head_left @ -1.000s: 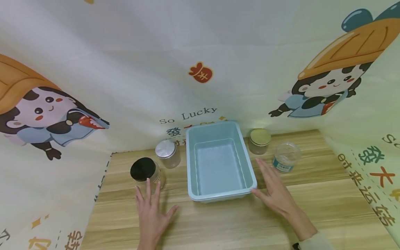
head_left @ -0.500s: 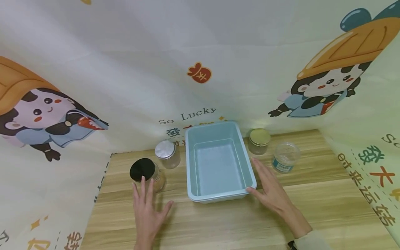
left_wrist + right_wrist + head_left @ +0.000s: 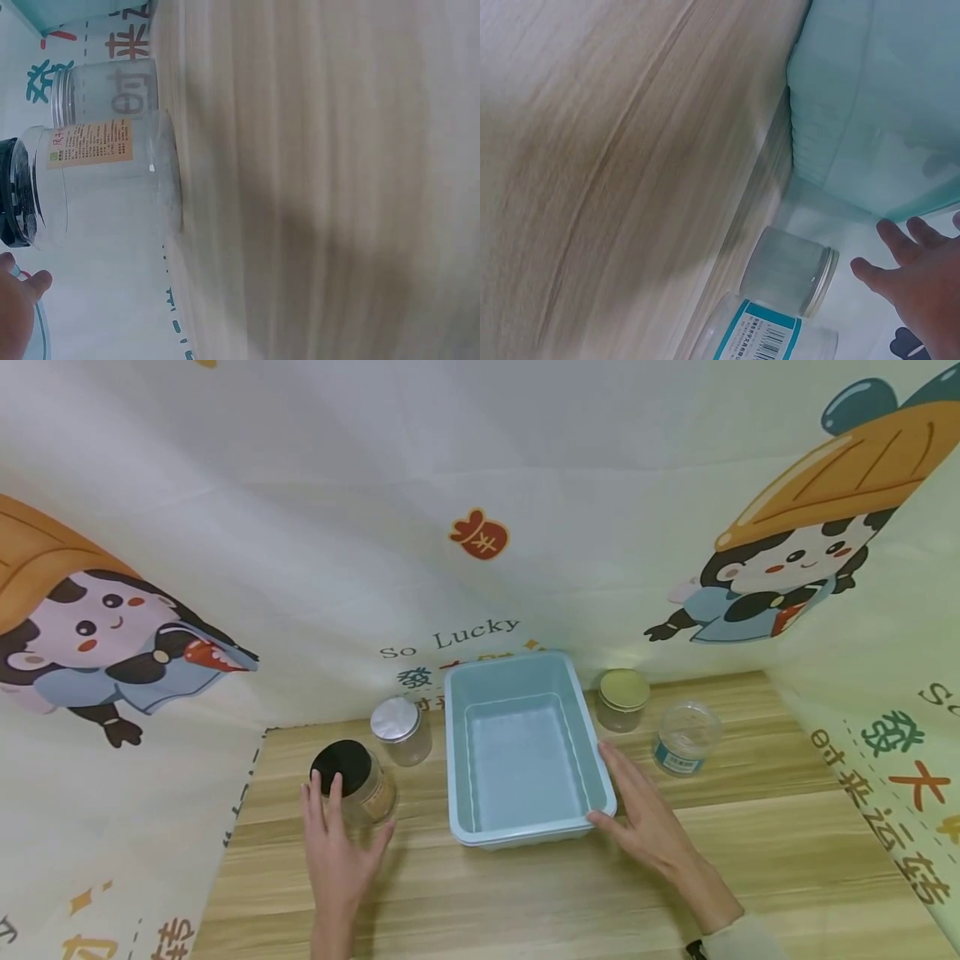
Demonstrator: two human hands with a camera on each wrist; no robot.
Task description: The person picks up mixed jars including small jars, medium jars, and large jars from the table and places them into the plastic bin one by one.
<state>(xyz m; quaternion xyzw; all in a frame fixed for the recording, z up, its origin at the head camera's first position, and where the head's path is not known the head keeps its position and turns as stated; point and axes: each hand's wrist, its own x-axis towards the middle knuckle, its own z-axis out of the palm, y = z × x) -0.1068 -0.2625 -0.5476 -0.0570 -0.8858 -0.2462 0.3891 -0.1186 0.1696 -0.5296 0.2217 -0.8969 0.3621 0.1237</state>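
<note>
Here, "So Lucky" backdrop [image 3: 390,543], labelled jar [image 3: 363,783] by left hand [image 3: 337,853], blue tub [image 3: 525,760] at right hand [image 3: 651,818], fingers spread on both

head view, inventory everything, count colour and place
Plastic basin: 1, light blue, mid-table
Silver-lidded jar: 1, clear, left of basin
Black-lidded jar: 1, clear, farther left
Gold-lidded jar: 1, clear, right of basin
Blue-labelled jar: 1, clear, right of gold-lidded jar
Wood-grain table: 1, light brown, beneath
Printed backdrop: count unclear, whitish, surrounding
Sleeve: 1, pale, right forearm
Strap-like item: 1, black, right cuff
Left hand: 1, bare, by black-lidded jar
Right hand: 1, bare, at basin's right rim
</note>
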